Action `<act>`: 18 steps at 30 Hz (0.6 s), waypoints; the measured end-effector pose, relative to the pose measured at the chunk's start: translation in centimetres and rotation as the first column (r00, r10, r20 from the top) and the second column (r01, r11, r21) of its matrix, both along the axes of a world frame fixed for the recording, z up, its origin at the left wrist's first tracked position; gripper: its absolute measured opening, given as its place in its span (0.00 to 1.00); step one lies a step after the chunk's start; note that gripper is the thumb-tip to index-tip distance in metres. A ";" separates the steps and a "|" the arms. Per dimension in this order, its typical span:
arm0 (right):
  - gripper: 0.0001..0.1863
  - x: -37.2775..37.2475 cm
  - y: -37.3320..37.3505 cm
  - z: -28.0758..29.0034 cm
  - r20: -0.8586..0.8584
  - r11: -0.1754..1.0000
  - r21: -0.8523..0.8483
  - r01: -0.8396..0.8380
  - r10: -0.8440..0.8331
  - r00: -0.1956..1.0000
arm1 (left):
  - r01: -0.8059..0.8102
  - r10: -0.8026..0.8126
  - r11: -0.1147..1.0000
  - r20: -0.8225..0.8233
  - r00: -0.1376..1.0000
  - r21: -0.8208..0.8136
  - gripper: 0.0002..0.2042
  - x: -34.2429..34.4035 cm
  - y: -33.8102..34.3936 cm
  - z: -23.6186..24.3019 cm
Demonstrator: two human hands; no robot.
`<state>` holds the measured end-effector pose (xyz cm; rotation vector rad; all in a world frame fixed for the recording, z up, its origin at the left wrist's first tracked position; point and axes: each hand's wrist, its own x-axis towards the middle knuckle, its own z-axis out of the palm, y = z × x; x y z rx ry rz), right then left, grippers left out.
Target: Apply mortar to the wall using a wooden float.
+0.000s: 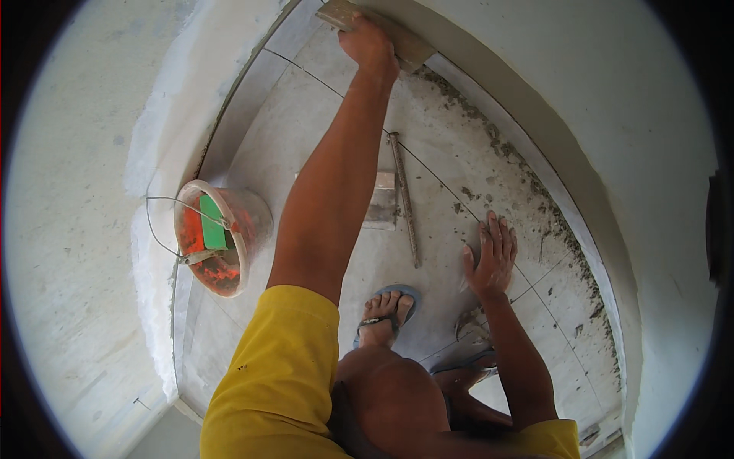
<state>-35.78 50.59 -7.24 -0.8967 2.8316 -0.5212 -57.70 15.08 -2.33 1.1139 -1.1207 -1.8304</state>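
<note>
At the far end of the tiled floor, my left hand (370,47) is closed on a flat, brownish-grey board (413,50). The board lies along the foot of the right wall, against a smooth grey band. My right hand (495,256) rests flat on the floor tiles (451,252), its fingers stretched out and holding nothing. Between my arms lies a long, thin, stained rod (405,203). Beside it, a grey rectangular piece (381,208) is partly hidden by my left forearm.
A whitish bucket (264,218) with a wire handle, orange-stained inside and holding a green item (212,222), stands by the left wall. Mortar crumbs (527,172) line the right wall's foot. My sandalled foot (386,310) is between my arms; another tool (474,327) lies near my right wrist.
</note>
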 end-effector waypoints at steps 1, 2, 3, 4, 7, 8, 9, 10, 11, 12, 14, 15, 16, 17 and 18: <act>0.24 0.0 0.1 -0.1 0.000 1.000 -0.001 0.001 -0.001 1.000 | 0.002 -0.002 1.000 0.000 1.000 0.003 0.21 0.2 0.5 -0.2; 0.24 0.0 0.1 -0.2 -0.004 1.000 -0.003 0.000 0.000 1.000 | 0.003 -0.003 1.000 -0.001 1.000 0.006 0.21 0.2 1.0 -0.3; 0.24 0.0 0.1 -0.2 -0.008 1.000 -0.006 -0.001 0.001 1.000 | 0.004 -0.004 1.000 -0.002 1.000 0.004 0.21 0.3 1.6 -0.4; 0.24 0.0 0.2 -0.2 -0.009 1.000 -0.006 -0.001 0.001 1.000 | -0.003 0.003 1.000 -0.026 1.000 -0.017 0.22 0.5 2.2 -0.7; 0.24 0.1 0.2 0.0 -0.009 1.000 0.002 -0.001 0.001 1.000 | -0.014 0.013 0.999 -0.025 1.000 -0.051 0.22 0.8 4.3 -1.1; 0.24 0.0 0.2 -0.1 -0.005 1.000 0.011 -0.001 0.001 1.000 | -0.018 0.018 0.998 0.003 1.000 -0.063 0.22 1.0 4.8 -1.0; 0.24 0.0 0.3 0.0 -0.001 1.000 0.019 -0.002 0.002 1.000 | -0.017 0.017 0.998 0.002 1.000 -0.061 0.22 1.0 5.1 -0.9; 0.24 0.0 0.2 0.0 -0.001 1.000 0.016 -0.002 0.002 1.000 | -0.011 0.009 0.998 -0.034 0.999 -0.057 0.22 1.1 5.0 -0.8; 0.24 0.1 0.1 0.1 0.000 1.000 0.012 0.000 0.000 1.000 | -0.004 0.001 0.999 -0.070 0.998 -0.053 0.21 1.2 5.0 -0.7; 0.24 0.1 0.0 0.1 0.001 1.000 0.007 0.003 -0.003 1.000 | -0.004 0.001 0.998 -0.070 0.998 -0.055 0.21 1.3 5.2 -0.6; 0.24 0.1 0.1 0.0 -0.003 1.000 0.010 0.002 -0.002 1.000 | -0.007 0.007 0.998 -0.004 1.000 -0.068 0.21 1.5 5.9 -0.3; 0.23 0.1 0.2 -0.1 -0.006 1.000 0.013 0.000 0.000 1.000 | -0.007 0.006 0.998 -0.005 1.000 -0.066 0.21 1.5 6.2 -0.2; 0.23 0.1 0.2 0.0 -0.006 1.000 0.015 0.001 -0.001 1.000 | 0.002 -0.002 0.999 -0.002 1.000 -0.034 0.20 1.6 6.5 -0.1; 0.23 0.1 0.1 0.0 -0.007 1.000 0.011 0.002 -0.002 1.000 | 0.011 -0.011 1.000 0.001 1.000 -0.002 0.19 1.8 6.8 0.0; 0.24 0.1 0.1 0.0 -0.008 1.000 0.007 0.002 -0.002 1.000 | 0.011 -0.011 1.000 0.001 1.000 0.001 0.19 1.9 7.1 0.1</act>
